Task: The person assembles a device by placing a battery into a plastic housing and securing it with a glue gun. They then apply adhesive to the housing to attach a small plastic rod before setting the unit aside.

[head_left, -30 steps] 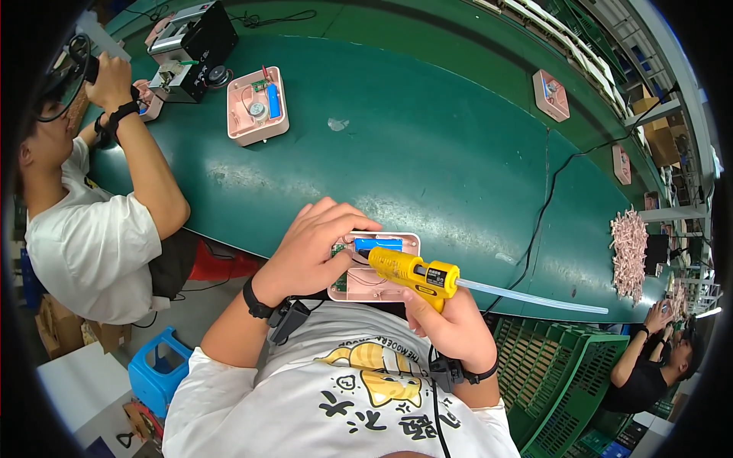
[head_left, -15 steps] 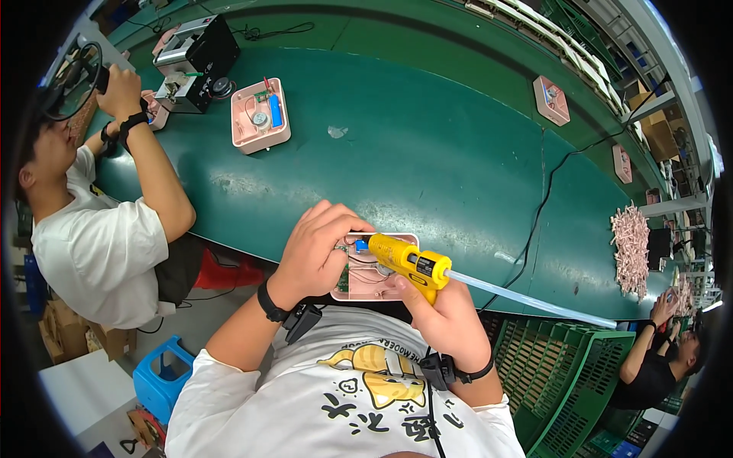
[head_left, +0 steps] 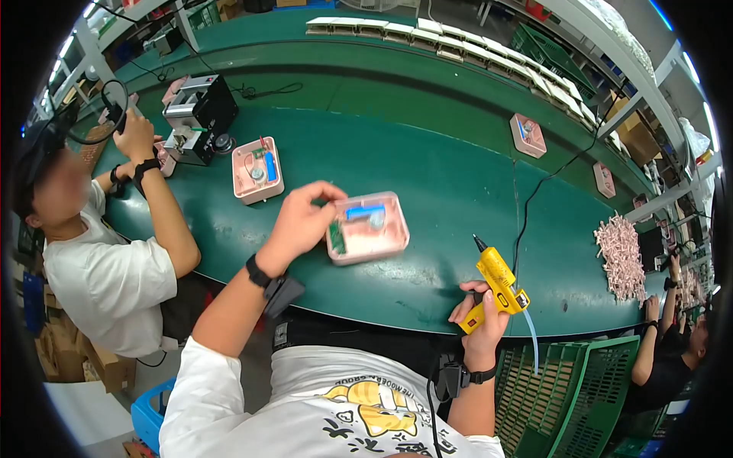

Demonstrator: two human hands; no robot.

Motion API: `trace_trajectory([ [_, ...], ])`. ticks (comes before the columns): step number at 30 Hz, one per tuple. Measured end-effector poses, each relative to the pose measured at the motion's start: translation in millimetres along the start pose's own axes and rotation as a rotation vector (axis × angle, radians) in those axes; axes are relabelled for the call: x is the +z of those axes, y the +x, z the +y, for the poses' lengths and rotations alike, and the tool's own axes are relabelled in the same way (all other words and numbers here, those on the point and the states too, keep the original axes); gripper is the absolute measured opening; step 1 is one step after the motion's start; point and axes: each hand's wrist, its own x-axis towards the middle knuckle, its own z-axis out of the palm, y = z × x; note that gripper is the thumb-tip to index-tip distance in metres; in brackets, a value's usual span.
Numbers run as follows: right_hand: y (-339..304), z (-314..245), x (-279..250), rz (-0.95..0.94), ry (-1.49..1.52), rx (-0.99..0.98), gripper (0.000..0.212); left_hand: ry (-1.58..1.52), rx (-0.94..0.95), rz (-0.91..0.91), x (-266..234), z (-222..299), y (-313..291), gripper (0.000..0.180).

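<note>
On the green table before me is an open pink plastic case (head_left: 372,257), slightly blurred. Inside lie a blue cylindrical battery (head_left: 365,212), a round silver part (head_left: 377,220) and a green circuit board (head_left: 337,237). My left hand (head_left: 301,219) has its thumb and fingers closed at the case's far left corner. To the right, my right hand (head_left: 482,314) is wrapped round the handle of a yellow hot glue gun (head_left: 498,276). Its dark nozzle points up and away, apart from the case. A translucent glue stick (head_left: 534,340) hangs from its back end.
Another filled pink case (head_left: 258,172) stands at the left, near a black machine (head_left: 202,118) and a co-worker (head_left: 114,252). Pink cases (head_left: 527,136) lie far right, with a pile of small pink parts (head_left: 621,256). A black cable (head_left: 561,164) crosses the table; green crates (head_left: 569,382) stand below its edge.
The pink case has moved from the table edge farther onto the table, my left hand going with it. My right hand has drawn the glue gun away to the right, nozzle now pointing away from me.
</note>
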Motion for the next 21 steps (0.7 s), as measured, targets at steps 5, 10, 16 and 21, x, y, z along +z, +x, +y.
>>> trace_trajectory([
  [5,3.3,0.6,1.1,-0.036,-0.048,0.024,0.024,0.001,-0.025,0.167,6.9,-12.7,63.0,0.036],
  [10,5.0,0.2,2.3,-0.038,-0.066,0.057,0.023,-0.043,0.271,0.168,8.9,-7.5,58.6,0.046],
  [16,1.3,0.8,-1.4,-0.024,-0.061,0.064,0.023,0.836,0.401,0.444,-48.0,16.2,9.3,0.053],
  [21,5.8,-0.8,3.2,-0.019,-0.085,0.079,0.022,1.169,0.155,0.677,-97.0,-20.3,-33.0,0.063],
])
